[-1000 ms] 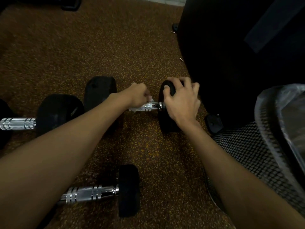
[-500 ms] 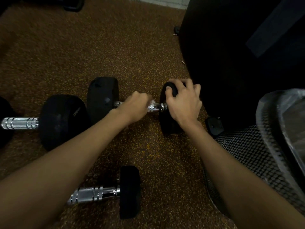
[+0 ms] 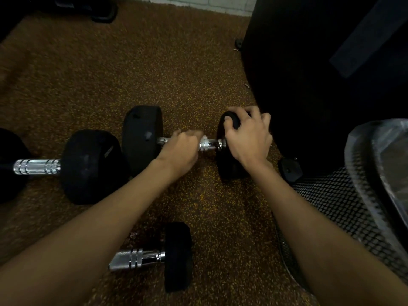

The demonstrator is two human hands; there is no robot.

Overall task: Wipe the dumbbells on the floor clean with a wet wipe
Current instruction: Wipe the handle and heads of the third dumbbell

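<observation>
A dumbbell (image 3: 142,138) with black heads and a chrome handle lies across the speckled brown floor in the middle of the view. My left hand (image 3: 181,149) is curled round its handle, with a scrap of white wet wipe (image 3: 204,137) showing at the fingers. My right hand (image 3: 247,135) grips the top of the dumbbell's right head. A second dumbbell (image 3: 88,166) lies to the left, and a third (image 3: 176,255) lies near me, partly under my left forearm.
A large black object (image 3: 320,74) stands close on the right. A black mesh bin (image 3: 344,208) with a clear plastic liner sits at the lower right. A small black block (image 3: 289,170) lies beside the gripped head. Dark equipment (image 3: 99,12) sits at the far left.
My left hand has slid left along the chrome handle, away from the right head, baring more chrome beside my right hand. My right hand keeps its grip on that head.
</observation>
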